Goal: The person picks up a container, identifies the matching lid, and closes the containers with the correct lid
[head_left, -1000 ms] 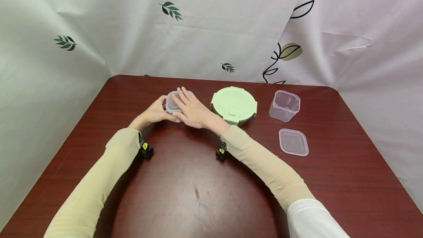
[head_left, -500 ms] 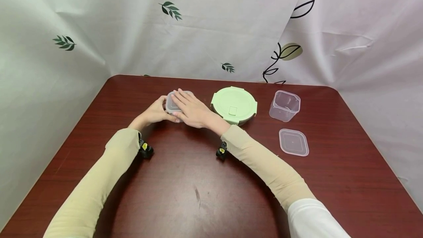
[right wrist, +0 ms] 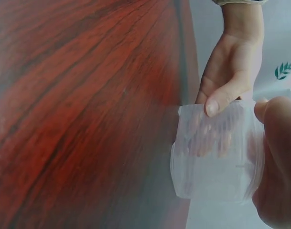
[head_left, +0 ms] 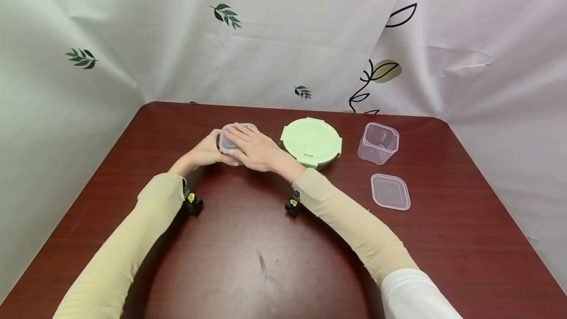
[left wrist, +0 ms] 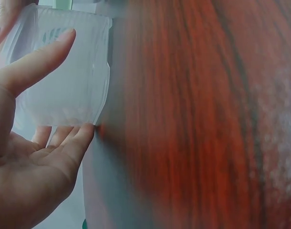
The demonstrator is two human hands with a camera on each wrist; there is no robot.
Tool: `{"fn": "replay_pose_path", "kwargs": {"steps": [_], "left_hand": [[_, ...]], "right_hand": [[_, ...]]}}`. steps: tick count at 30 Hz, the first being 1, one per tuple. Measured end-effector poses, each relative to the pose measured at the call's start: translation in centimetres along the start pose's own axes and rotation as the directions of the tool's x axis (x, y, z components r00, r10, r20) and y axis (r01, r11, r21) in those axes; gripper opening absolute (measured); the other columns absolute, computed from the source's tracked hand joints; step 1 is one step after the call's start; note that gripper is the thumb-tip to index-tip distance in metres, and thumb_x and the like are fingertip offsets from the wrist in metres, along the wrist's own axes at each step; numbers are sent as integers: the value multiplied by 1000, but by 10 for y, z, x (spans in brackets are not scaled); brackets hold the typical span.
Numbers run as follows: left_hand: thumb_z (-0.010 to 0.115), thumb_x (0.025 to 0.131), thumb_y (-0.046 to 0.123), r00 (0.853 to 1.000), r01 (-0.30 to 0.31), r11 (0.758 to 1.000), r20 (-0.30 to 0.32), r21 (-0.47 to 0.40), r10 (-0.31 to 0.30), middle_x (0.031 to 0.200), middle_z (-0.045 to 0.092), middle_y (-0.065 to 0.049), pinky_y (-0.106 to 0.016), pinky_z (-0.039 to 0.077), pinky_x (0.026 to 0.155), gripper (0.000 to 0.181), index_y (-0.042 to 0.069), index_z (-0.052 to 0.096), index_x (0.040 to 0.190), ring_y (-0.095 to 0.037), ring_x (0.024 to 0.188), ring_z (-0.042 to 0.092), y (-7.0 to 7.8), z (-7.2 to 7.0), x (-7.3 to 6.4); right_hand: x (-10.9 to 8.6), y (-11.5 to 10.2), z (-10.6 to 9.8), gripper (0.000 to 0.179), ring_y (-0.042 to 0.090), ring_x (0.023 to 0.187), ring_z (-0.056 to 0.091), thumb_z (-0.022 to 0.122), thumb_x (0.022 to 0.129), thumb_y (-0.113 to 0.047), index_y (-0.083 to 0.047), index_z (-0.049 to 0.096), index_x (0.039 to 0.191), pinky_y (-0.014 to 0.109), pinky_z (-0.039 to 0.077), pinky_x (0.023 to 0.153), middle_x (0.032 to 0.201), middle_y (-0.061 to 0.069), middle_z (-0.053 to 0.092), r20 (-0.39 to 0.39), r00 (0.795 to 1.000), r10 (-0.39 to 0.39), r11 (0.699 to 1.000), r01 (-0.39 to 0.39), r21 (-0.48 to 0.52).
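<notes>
Toward the back left of the table stands a clear plastic food container [head_left: 228, 144] with its translucent lid on top. My left hand [head_left: 204, 151] grips its side, thumb across the near wall and fingers along the left wall, as the left wrist view shows on the container [left wrist: 73, 81]. Flat across the lid lies my right hand [head_left: 256, 149], its fingers straight and covering much of the top. In the right wrist view, part of the right hand [right wrist: 281, 162] is at the lidded side of the container [right wrist: 214, 167].
A round container with a pale green lid [head_left: 311, 141] sits just right of my right hand. Farther right stands a lidless clear container [head_left: 378, 144], with a loose clear lid [head_left: 391, 191] nearer on the dark red table [head_left: 212, 270]. Patterned white cloth [head_left: 274, 38] hangs behind.
The right hand's fingertips have drawn slightly back and lower over the lid. The left hand keeps its grip, and the whole head view has shifted a little left.
</notes>
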State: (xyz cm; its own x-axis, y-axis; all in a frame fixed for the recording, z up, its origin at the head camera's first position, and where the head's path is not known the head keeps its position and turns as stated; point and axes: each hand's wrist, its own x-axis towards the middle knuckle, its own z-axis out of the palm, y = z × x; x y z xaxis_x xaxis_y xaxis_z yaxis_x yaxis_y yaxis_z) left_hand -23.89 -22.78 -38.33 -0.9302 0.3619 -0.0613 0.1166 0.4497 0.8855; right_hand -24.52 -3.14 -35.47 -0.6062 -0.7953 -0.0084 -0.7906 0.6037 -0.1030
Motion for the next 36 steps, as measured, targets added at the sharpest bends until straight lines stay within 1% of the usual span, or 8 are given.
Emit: {"fn": "replay_pose_path", "kwargs": {"steps": [5,10,18,20,23,28,32,36], "left_hand": [[85,69,9,997,-74,997,13,-17,74,111,64,-7,-21,49,83,66,1,50,124,-9,95,62,0,0,1],[83,71,6,993,-112,993,24,-42,113,117,64,-9,-21,48,87,67,1,49,128,-8,100,62,1,4,2],[84,70,10,996,-87,996,-9,7,87,123,59,-11,-19,46,87,74,3,44,132,-8,102,60,0,4,1],[84,70,8,994,-108,994,-7,6,108,121,61,-15,-21,47,86,72,2,46,131,-13,102,62,1,4,1],[83,70,8,997,-72,997,-17,35,73,123,57,-18,-26,47,89,76,-1,41,133,-22,105,60,4,3,-3],[80,74,11,996,66,990,-65,125,-58,137,43,-27,-47,41,101,89,-8,27,143,-38,120,50,12,5,-9],[78,77,12,992,94,979,-98,182,-77,142,42,-28,-52,40,104,89,-8,25,146,-40,126,47,13,7,-11],[78,78,13,992,88,980,-106,177,-70,145,41,-26,-52,41,104,93,-5,21,149,-40,130,46,17,8,-17]], "right_hand": [[0,-1,1,58,14,151,2,26,104,-43,-19,13,155,33,2,123,163,-2,10,4,1000,5,1000,-5,-31],[-2,-2,0,56,15,151,4,26,105,-41,-19,14,155,35,4,123,162,-2,12,5,1000,15,998,-15,-57],[-3,-5,0,56,15,151,8,31,104,-41,-19,19,154,36,8,123,161,-2,18,-48,998,26,999,-27,-33],[-2,-6,1,56,15,150,8,31,104,-42,-20,19,154,36,8,123,161,-3,18,-53,998,30,999,-32,-31],[-2,-8,2,56,14,150,8,30,104,-42,-20,19,154,35,8,122,161,-4,18,-55,998,38,998,-40,-49],[-4,-11,3,56,15,150,13,34,104,-39,-16,22,154,33,11,122,160,-1,21,-92,996,13,994,-22,-105],[-8,-13,2,54,15,148,20,39,103,-36,-16,28,152,33,15,121,158,-1,28,-123,992,1,990,-18,-140],[-17,-14,-3,50,14,145,28,42,102,-34,-15,38,148,32,20,120,154,-2,38,-148,989,-11,993,-7,-122]]}}
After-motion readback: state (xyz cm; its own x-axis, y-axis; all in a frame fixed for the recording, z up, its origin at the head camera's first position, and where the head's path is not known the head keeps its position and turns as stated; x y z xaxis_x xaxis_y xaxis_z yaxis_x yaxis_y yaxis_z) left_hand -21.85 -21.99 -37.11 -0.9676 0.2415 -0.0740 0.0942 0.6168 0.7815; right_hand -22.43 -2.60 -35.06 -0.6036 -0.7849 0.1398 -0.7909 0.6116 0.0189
